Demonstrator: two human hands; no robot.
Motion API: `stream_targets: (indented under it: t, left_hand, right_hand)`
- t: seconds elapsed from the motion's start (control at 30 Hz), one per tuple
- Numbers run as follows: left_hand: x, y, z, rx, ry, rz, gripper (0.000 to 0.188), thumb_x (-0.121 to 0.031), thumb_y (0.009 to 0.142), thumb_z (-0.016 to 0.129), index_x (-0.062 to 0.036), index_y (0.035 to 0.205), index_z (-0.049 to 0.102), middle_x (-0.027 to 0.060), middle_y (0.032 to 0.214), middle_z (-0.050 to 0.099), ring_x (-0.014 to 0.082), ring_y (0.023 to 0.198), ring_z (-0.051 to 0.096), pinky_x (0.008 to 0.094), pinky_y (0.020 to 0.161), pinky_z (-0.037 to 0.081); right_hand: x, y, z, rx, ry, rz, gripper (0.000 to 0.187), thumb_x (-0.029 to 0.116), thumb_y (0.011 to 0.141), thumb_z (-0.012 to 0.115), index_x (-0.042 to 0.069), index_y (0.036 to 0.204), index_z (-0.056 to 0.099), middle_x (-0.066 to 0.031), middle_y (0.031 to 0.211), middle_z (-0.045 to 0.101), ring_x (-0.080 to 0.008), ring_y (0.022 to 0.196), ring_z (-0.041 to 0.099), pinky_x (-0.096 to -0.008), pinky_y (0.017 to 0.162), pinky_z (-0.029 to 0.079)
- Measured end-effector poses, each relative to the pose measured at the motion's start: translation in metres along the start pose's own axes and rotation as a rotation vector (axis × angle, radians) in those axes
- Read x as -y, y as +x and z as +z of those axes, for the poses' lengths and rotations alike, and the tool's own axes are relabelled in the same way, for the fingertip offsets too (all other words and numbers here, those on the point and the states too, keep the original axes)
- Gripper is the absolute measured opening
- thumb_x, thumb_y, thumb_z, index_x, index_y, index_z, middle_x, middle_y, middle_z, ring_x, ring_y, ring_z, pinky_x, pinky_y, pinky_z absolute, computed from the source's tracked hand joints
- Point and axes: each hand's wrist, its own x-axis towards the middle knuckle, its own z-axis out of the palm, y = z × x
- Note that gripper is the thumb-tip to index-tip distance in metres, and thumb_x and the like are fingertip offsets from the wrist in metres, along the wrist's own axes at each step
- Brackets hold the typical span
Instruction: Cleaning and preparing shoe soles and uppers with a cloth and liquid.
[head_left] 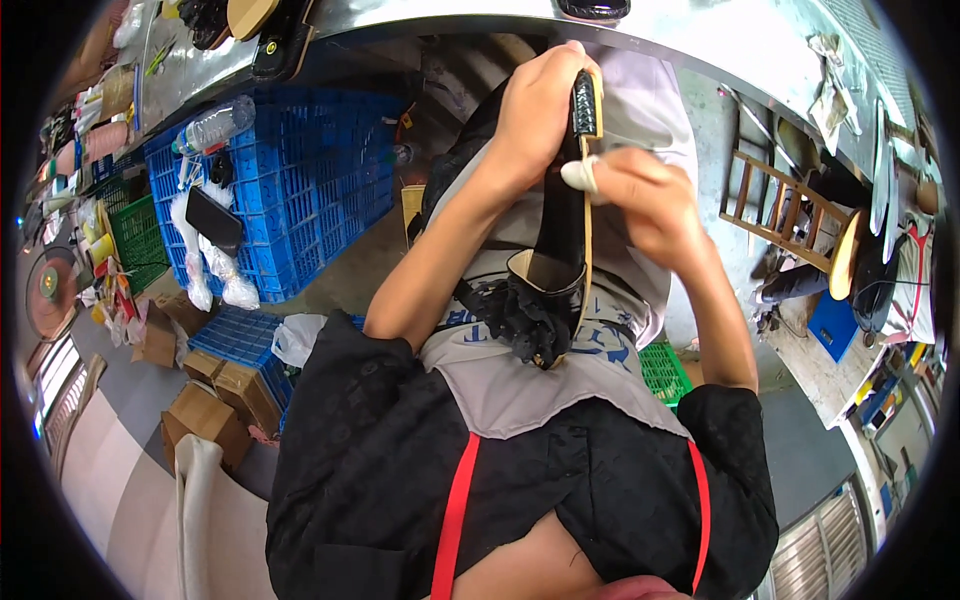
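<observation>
Black with a tan edge, a shoe (562, 220) is held above the grey apron (500, 395), near the metal counter (440, 16), its far end clasped by the left hand (535, 115), while the right hand (648, 200), wearing a white finger cover (578, 176), curls at that edge, whether gripping I cannot tell.

- Shoe (560, 225): black, with a black woven-patterned band (583, 106)
- Sole edge (588, 225): light tan
- Finger cot (579, 176): creamy white
- Apron (500, 400): pale grey with blue print
- Apron straps (457, 515): plain bright red
- Shirt (350, 470): black, faintly patterned tone on tone
- Lattice crate (300, 215): strong blue
- Lattice basket (662, 374): bright green
- Cardboard box (205, 420): brown
</observation>
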Motion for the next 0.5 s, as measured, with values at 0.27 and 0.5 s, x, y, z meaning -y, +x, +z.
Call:
stream_targets:
  t: [0.27, 0.5]
  left_hand:
    - [-0.003, -0.003, 0.001, 0.034, -0.006, -0.037, 0.040, -0.036, 0.102, 0.046, -0.0048, 0.083, 0.060, 0.0010, 0.071, 0.056, 0.0097, 0.047, 0.052, 0.0252, 0.039, 0.044]
    - [0.004, 0.003, 0.004, 0.037, 0.072, 0.105, 0.038, -0.031, 0.104, 0.045, -0.0043, 0.084, 0.061, 0.0006, 0.072, 0.057, 0.0080, 0.065, 0.055, 0.0242, 0.063, 0.044]
  right_hand:
    - [0.019, -0.023, 0.008, 0.025, 0.191, -0.020, 0.054, -0.012, 0.070, 0.058, 0.010, 0.116, 0.074, -0.0117, 0.092, 0.069, -0.0279, 0.080, 0.068, -0.0344, 0.071, 0.055]
    - [0.001, -0.002, 0.006, -0.132, 0.013, 0.036, 0.056, -0.015, 0.073, 0.056, 0.012, 0.120, 0.072, -0.0084, 0.086, 0.065, -0.0248, 0.073, 0.065, -0.0344, 0.064, 0.053]
